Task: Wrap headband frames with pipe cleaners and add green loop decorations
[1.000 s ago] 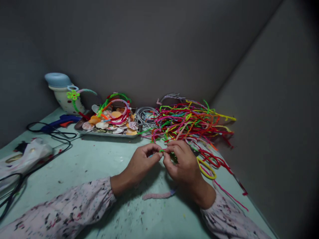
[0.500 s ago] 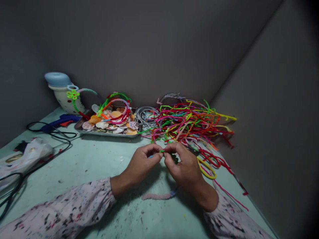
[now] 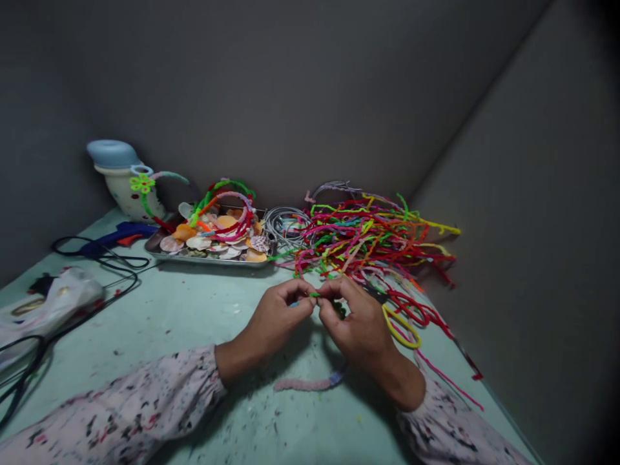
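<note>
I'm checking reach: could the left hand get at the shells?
Probably yes: nothing seems to block the left hand from the tray, though hoops cover some shells and that hand pinches something green.

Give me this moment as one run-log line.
left hand: pinching green strip | right hand: fingertips at same strip | beyond: metal tray, shells, pipe-cleaner pile | near right hand: yellow handle

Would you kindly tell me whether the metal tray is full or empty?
Full: shells lie heaped across the metal tray, with colourful fuzzy hoops above them.
</note>
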Tool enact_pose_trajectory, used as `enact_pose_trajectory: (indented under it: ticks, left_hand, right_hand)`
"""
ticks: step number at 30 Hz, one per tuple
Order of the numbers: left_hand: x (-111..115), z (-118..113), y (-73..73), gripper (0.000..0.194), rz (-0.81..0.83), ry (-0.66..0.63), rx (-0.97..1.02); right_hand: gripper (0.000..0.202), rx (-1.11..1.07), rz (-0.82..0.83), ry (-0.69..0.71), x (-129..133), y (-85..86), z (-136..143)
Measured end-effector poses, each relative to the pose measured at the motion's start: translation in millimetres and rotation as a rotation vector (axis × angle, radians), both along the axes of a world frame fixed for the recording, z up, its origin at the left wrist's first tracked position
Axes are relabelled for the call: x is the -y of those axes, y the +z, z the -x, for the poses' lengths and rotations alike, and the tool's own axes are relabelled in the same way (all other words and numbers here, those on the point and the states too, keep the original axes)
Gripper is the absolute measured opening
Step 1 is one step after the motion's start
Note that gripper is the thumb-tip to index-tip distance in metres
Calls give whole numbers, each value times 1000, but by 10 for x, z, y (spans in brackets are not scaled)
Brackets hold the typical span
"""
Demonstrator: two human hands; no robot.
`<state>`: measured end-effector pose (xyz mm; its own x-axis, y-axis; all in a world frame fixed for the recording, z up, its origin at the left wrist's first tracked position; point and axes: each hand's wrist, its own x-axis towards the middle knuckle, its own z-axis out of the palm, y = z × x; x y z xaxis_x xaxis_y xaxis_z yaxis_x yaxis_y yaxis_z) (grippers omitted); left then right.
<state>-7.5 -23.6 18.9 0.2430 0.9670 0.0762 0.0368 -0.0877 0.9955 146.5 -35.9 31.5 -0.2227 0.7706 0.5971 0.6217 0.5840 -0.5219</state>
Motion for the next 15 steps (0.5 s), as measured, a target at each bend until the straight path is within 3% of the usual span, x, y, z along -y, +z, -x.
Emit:
enact_pose_trajectory:
  ticks: [15]
  left_hand:
    - [16,-7,19,14,81,-55,91]
  right_hand:
    - [12,-95,200,-17,-37,57,-39]
